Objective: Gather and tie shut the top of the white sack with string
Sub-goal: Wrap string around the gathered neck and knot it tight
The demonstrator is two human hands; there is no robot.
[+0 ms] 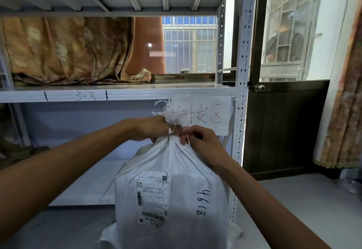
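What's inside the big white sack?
Nobody can see inside. The white sack is bunched shut at the top, where the left hand and right hand hold the string. Only a shipping label shows outside.

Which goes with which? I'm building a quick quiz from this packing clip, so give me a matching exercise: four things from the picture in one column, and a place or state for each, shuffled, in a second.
Things:
1. white sack
2. string
3. patterned cloth
4. shipping label

Places or states:
A. lying bunched on the upper shelf
B. stuck on the sack's front
C. top gathered, frayed tuft standing up
D. wrapped around the sack's neck, between the left hand and right hand

Pairs: 1-C, 2-D, 3-A, 4-B
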